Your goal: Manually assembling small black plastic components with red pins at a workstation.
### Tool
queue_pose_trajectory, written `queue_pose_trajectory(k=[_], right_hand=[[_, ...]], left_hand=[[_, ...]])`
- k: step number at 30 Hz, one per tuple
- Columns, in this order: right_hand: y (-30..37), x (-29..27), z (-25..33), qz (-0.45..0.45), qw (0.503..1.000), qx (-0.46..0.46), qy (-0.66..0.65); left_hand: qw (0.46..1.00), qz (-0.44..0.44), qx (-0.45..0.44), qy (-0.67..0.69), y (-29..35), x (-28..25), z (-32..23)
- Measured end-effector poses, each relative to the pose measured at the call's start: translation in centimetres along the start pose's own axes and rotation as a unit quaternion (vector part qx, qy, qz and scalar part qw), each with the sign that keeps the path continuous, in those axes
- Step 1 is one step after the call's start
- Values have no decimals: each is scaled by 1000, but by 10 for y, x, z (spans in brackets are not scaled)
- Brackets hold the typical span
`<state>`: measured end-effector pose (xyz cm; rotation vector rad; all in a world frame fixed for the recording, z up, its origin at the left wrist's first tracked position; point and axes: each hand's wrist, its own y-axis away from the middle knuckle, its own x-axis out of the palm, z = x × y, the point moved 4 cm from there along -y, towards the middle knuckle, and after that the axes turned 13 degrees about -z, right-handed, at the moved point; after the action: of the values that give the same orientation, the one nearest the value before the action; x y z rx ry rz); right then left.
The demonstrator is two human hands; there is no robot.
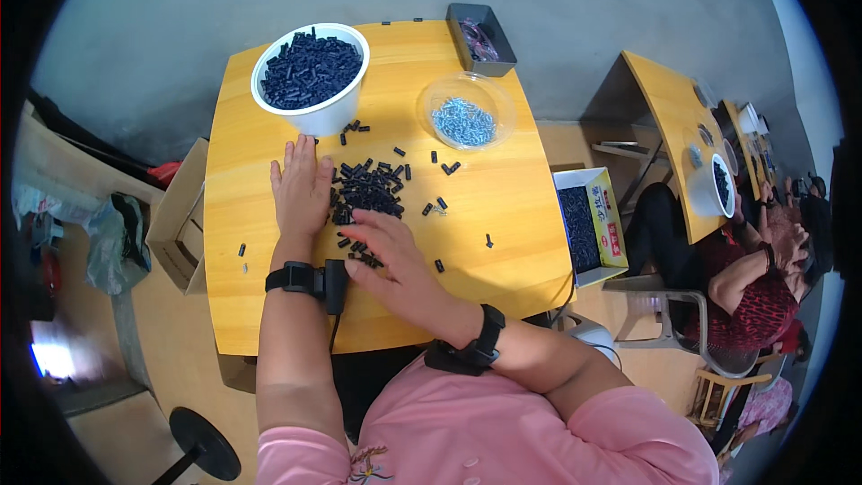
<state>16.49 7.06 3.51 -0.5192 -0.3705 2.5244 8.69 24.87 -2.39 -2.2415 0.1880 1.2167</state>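
- Left fingers (303, 160) lie spread; right fingers (373, 223) bend loosely, unclenched, grasping nothing visible.
- Small black oblong plastic pieces (368, 196) heap between them: probably light, stiff, best pinched at mid-length.

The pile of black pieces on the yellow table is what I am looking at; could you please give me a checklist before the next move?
1. Left hand clear of the right hand: ok, fingers apart.
2. Right hand's grip on a piece: cannot tell.
3. Black pieces all in one pile: not ok, several lie scattered.
4. White bucket upright: ok.
5. Silvery parts all inside the clear dish: not ok, some lie outside.
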Motion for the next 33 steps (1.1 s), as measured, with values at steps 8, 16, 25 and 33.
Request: queue_pose_trajectory(k=[8, 16, 25, 33], right_hand=[[8, -67, 2, 35, 997, 18, 66], [33, -90, -18, 52, 990, 123, 53], [54, -86, -13, 137, 978, 153, 39], [59, -103, -34, 81, 979, 157, 105]], left_hand=[[999, 1, -10, 36, 4, -1, -3], [998, 34, 17, 56, 25, -13, -14], [996, 26, 30, 85, 53, -26, -24], [988, 53, 63, 130, 84, -43, -36]])
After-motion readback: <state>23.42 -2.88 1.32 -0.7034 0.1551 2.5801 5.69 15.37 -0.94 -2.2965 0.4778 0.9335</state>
